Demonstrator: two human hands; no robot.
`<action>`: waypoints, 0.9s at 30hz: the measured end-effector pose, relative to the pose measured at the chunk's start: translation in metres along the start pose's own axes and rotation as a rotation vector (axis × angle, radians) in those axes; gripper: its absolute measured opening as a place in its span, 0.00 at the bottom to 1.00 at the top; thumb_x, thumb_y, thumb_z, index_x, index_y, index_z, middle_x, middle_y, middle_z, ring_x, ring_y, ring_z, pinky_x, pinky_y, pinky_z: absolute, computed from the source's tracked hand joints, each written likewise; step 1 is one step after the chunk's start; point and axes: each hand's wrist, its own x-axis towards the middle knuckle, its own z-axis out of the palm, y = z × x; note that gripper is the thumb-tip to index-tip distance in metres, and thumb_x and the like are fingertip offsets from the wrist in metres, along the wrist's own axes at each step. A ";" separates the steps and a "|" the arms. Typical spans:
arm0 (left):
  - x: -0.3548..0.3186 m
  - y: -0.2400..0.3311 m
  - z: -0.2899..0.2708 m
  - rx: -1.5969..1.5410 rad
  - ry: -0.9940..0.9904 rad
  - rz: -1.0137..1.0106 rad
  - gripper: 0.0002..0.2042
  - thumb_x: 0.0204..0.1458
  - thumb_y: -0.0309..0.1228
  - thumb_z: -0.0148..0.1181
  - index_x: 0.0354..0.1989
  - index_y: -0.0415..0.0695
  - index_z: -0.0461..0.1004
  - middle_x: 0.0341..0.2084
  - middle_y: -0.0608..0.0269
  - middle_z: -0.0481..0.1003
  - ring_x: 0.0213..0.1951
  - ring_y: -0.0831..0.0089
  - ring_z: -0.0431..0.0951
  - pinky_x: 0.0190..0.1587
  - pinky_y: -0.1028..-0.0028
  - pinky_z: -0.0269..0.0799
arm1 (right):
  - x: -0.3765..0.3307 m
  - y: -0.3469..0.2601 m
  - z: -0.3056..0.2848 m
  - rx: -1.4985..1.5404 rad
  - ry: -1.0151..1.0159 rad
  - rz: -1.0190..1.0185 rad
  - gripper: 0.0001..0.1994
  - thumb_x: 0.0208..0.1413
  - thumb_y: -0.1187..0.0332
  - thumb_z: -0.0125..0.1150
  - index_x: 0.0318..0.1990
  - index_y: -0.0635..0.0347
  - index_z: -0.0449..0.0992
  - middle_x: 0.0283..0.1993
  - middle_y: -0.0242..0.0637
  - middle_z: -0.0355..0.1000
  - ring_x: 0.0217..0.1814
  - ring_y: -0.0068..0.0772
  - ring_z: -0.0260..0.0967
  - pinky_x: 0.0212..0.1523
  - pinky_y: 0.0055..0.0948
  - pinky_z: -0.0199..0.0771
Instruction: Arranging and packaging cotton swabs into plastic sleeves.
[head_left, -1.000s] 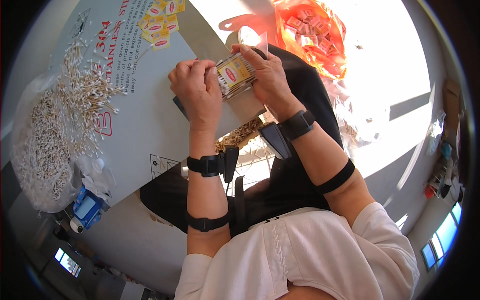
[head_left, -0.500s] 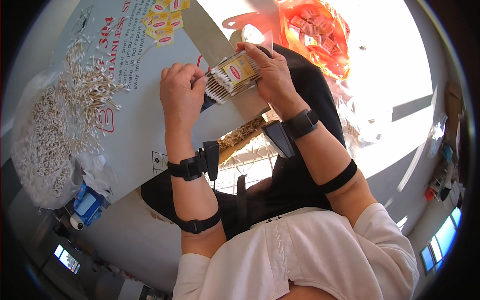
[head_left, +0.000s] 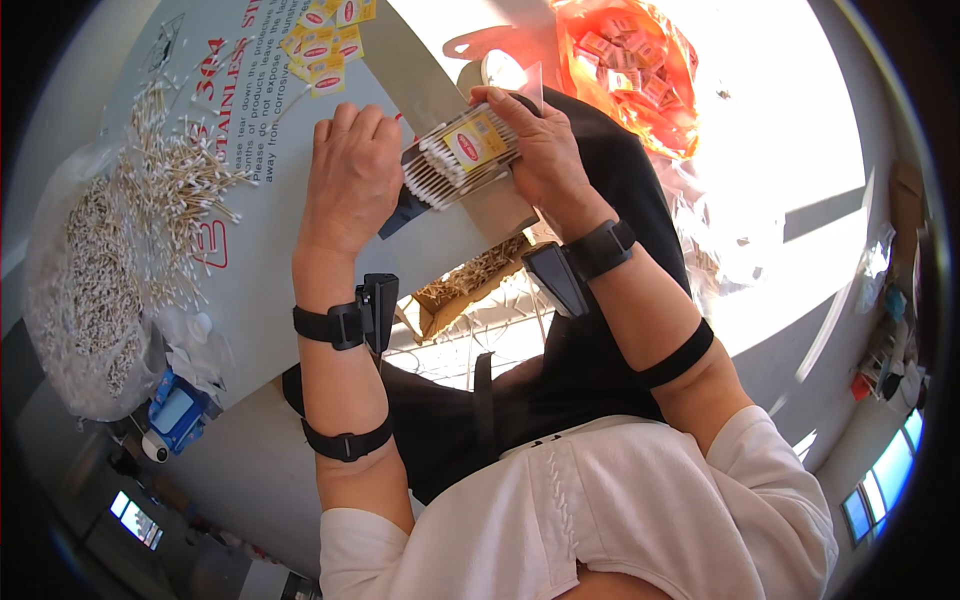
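Observation:
My right hand grips a clear plastic pack of cotton swabs, thumb on top. The swabs lie in a row with white tips pointing left, and a yellow card with a red oval lies over them. Just left of the pack, my left hand hovers over the table with its fingers curled in; what they hold, if anything, is hidden. Farther left, loose cotton swabs are heaped on the grey tabletop. Several more yellow cards are scattered at the far edge.
A large clear bag full of swabs spills at the left, beside a blue packet. An orange bag with packed boxes or packs stands at the far right. Below the table edge, a cardboard box holds more swabs.
My left hand has moved left, away from the swab tips of the pack, and its forearm has shifted left too. My right hand and the pack stay nearly in place.

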 end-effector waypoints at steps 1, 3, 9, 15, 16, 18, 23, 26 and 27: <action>0.003 -0.001 0.000 0.008 0.029 0.058 0.04 0.44 0.21 0.56 0.28 0.43 0.69 0.30 0.63 0.68 0.41 0.64 0.66 0.46 0.67 0.60 | 0.000 0.000 0.001 0.006 0.001 -0.001 0.10 0.57 0.68 0.62 0.40 0.67 0.79 0.37 0.35 0.77 0.36 0.24 0.74 0.40 0.24 0.75; 0.009 -0.001 -0.003 0.013 0.058 0.116 0.04 0.43 0.21 0.56 0.27 0.43 0.69 0.29 0.63 0.67 0.40 0.64 0.66 0.46 0.67 0.60 | 0.000 0.000 0.000 0.010 0.003 -0.003 0.10 0.57 0.68 0.62 0.40 0.67 0.79 0.37 0.34 0.77 0.36 0.23 0.74 0.40 0.24 0.75; 0.019 -0.006 -0.003 0.064 0.043 0.249 0.05 0.43 0.20 0.55 0.28 0.44 0.68 0.30 0.64 0.67 0.40 0.65 0.66 0.47 0.68 0.60 | 0.000 0.000 0.001 -0.002 -0.006 -0.015 0.10 0.58 0.67 0.62 0.39 0.66 0.80 0.35 0.33 0.77 0.35 0.22 0.73 0.39 0.24 0.75; 0.022 -0.003 -0.001 0.051 0.011 0.246 0.04 0.44 0.20 0.53 0.27 0.44 0.68 0.29 0.64 0.66 0.40 0.66 0.66 0.47 0.69 0.61 | -0.001 -0.001 0.001 -0.023 -0.014 -0.030 0.10 0.57 0.67 0.62 0.39 0.67 0.79 0.36 0.33 0.76 0.35 0.22 0.73 0.38 0.24 0.74; 0.021 -0.003 -0.002 0.087 0.001 0.260 0.04 0.44 0.20 0.53 0.26 0.44 0.68 0.29 0.64 0.66 0.41 0.66 0.66 0.47 0.69 0.61 | -0.001 0.000 0.002 -0.028 0.000 -0.027 0.10 0.57 0.67 0.62 0.39 0.67 0.79 0.36 0.33 0.76 0.35 0.23 0.73 0.38 0.24 0.74; 0.020 -0.006 -0.002 0.121 -0.010 0.274 0.04 0.44 0.21 0.53 0.26 0.44 0.68 0.29 0.64 0.66 0.41 0.67 0.66 0.47 0.70 0.61 | -0.001 -0.001 0.003 -0.033 0.015 -0.025 0.10 0.57 0.67 0.62 0.39 0.67 0.79 0.36 0.34 0.76 0.35 0.23 0.73 0.39 0.24 0.75; 0.025 -0.006 -0.005 0.169 0.034 0.367 0.04 0.44 0.21 0.52 0.26 0.45 0.70 0.28 0.64 0.68 0.41 0.68 0.67 0.47 0.71 0.61 | -0.002 -0.003 0.004 -0.033 0.020 -0.017 0.10 0.57 0.68 0.62 0.39 0.67 0.79 0.36 0.33 0.76 0.35 0.22 0.73 0.38 0.24 0.74; 0.030 -0.002 -0.004 0.142 0.027 0.357 0.03 0.44 0.22 0.54 0.26 0.44 0.70 0.28 0.64 0.68 0.41 0.68 0.67 0.47 0.70 0.61 | -0.001 -0.001 0.003 -0.036 0.022 -0.014 0.10 0.57 0.68 0.62 0.39 0.67 0.79 0.35 0.33 0.76 0.35 0.22 0.73 0.38 0.24 0.74; 0.030 -0.002 -0.003 0.141 0.026 0.357 0.03 0.44 0.22 0.54 0.26 0.44 0.70 0.28 0.64 0.68 0.41 0.68 0.67 0.47 0.70 0.61 | -0.001 -0.001 0.003 -0.037 0.022 -0.014 0.10 0.57 0.68 0.62 0.39 0.67 0.79 0.35 0.33 0.76 0.35 0.22 0.73 0.38 0.24 0.74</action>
